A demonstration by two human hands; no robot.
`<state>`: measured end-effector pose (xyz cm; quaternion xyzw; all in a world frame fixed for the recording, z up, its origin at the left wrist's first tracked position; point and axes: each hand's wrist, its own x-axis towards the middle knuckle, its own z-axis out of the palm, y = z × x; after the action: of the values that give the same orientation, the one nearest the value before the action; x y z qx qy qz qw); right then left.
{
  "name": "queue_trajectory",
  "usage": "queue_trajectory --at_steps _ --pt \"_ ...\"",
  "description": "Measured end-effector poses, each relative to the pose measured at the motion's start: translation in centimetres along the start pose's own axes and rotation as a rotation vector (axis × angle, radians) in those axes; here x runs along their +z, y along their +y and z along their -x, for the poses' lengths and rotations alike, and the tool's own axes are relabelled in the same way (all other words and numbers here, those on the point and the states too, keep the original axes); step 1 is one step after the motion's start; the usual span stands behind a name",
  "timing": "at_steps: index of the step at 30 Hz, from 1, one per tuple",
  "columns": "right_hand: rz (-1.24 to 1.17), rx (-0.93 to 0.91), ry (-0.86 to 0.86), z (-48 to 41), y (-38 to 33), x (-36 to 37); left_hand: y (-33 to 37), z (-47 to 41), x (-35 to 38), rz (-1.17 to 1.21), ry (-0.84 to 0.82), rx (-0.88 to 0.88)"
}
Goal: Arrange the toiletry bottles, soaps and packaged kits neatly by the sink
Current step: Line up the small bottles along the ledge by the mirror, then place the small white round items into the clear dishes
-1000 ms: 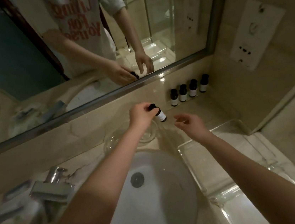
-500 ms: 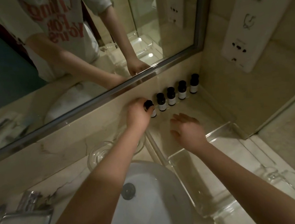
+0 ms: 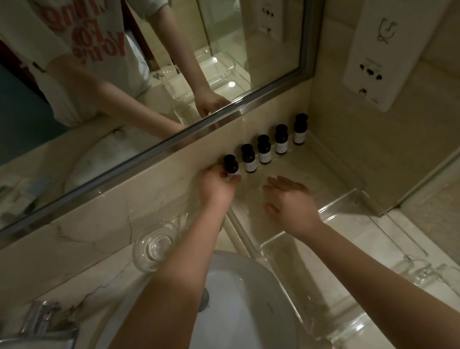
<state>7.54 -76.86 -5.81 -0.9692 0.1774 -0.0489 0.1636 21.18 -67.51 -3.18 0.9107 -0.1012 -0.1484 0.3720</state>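
Several small dark toiletry bottles with white labels stand in a row against the back wall under the mirror, running from the corner bottle [image 3: 299,129] leftwards. My left hand [image 3: 215,186] grips the leftmost bottle [image 3: 230,165] at its lower part, standing it upright at the left end of the row. My right hand [image 3: 288,197] hovers palm down over the marble counter [image 3: 318,169] in front of the row, fingers apart, holding nothing.
A clear acrylic tray [image 3: 335,283] lies on the counter to the right of the white sink basin [image 3: 239,303]. A clear glass dish [image 3: 153,246] sits left of my left arm. A chrome tap [image 3: 36,331] is at the lower left. The mirror frame [image 3: 162,150] overhangs the row.
My left hand carried the bottle from above the sink back to the wall and set it at the left end of the row. My right hand moved forward towards the row.
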Motion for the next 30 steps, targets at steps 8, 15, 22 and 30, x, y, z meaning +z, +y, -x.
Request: queue_trajectory --at_steps 8,15,22,30 --pt "-0.017 0.006 0.003 0.0 0.0 0.2 -0.5 0.1 0.5 -0.016 0.096 0.048" --pt "-0.001 0.007 -0.006 -0.1 -0.1 -0.1 -0.3 0.5 0.1 -0.056 0.065 0.042" --pt "-0.027 0.055 -0.03 0.0 -1.1 -2.2 -0.7 2.6 -1.9 -0.056 0.018 0.053" --pt "-0.034 -0.019 -0.006 1.7 -5.9 -5.2 -1.6 8.7 -8.7 -0.446 -0.042 0.237"
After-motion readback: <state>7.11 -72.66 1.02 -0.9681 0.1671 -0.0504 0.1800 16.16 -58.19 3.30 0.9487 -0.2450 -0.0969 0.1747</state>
